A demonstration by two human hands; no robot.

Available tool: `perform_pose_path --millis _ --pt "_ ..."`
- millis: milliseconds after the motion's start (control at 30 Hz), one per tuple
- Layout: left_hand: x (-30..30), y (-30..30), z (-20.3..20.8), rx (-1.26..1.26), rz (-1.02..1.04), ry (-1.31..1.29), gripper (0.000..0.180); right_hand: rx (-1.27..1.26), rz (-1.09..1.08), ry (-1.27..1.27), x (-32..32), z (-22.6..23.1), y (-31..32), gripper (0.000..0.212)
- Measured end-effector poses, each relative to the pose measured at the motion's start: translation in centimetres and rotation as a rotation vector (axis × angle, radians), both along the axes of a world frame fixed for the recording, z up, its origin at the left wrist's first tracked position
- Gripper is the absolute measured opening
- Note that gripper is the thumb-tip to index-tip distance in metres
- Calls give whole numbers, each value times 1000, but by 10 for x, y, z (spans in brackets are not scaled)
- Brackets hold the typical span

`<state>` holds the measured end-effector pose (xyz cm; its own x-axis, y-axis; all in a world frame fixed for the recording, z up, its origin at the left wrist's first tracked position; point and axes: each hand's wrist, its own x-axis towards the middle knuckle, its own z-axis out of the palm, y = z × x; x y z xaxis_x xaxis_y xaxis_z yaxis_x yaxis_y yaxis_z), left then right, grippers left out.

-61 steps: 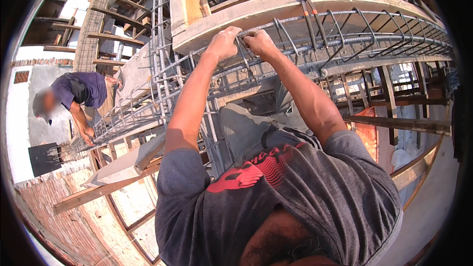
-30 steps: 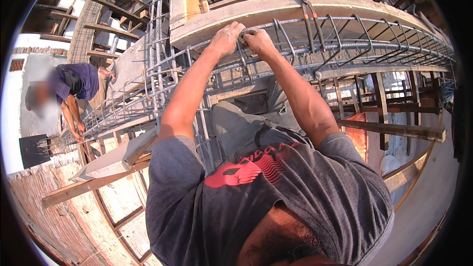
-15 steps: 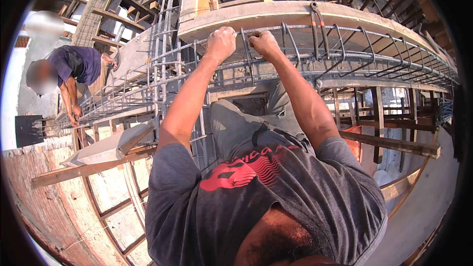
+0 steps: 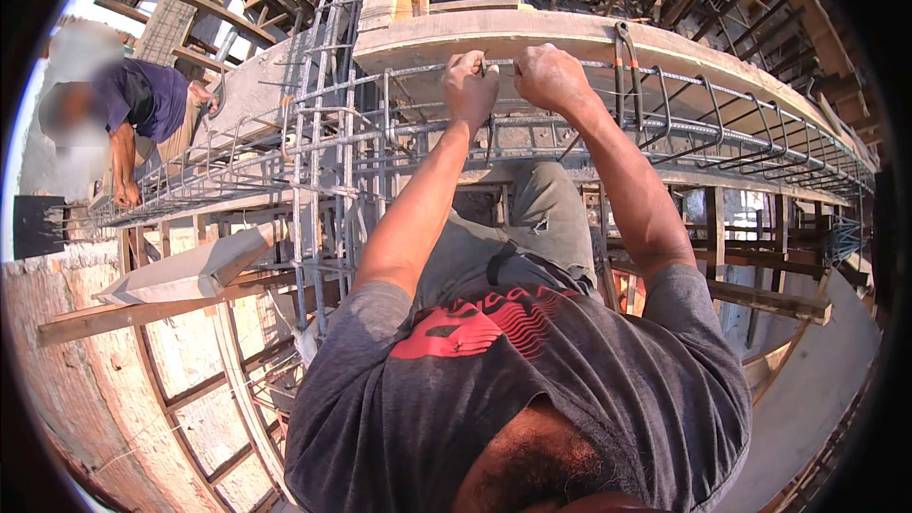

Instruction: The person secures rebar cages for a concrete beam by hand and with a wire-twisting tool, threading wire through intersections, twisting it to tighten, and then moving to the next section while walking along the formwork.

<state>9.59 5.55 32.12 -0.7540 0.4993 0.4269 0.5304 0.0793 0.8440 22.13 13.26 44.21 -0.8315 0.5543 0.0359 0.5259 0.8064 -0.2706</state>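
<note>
A long beam cage of steel rebar (image 4: 722, 145) with bent stirrups runs across in front of me. My left hand (image 4: 470, 90) is closed at its upper bar, fingers wrapped around the top of a dark stirrup (image 4: 491, 133). Close by on the right, my right hand (image 4: 553, 81) makes a fist over the same bar; whatever lies inside its fingers is hidden. A thin wire shows just right of that fist. Pincers (image 4: 636, 85) with orange-and-dark handles hang on the cage farther right, touched by neither hand.
Beyond the cage runs a formwork board (image 4: 532, 27). Upright rebar (image 4: 306, 180) crosses at the left. A co-worker (image 4: 152, 109) bends over the cage's far left end. Timber props (image 4: 714, 228) stand below right; a concrete-coloured block (image 4: 190, 266) rests on timber at lower left.
Both hands have moved right along the upper bar. The left has come onto the stirrup that stood between the hands. My view has shifted slightly, and the pincers still hang there.
</note>
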Motion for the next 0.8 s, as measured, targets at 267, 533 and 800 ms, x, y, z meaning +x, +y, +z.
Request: perform_pose_path --millis 267,533,800 --pt "5 10 5 -18 115 -15 11 142 156 261 -93 1 54 20" --pt "-3 20 -3 11 214 -9 9 464 406 -320 -55 -4 69 19" --pt "0 8 0 88 128 -131 6 -623 250 62 31 -27 20 47"
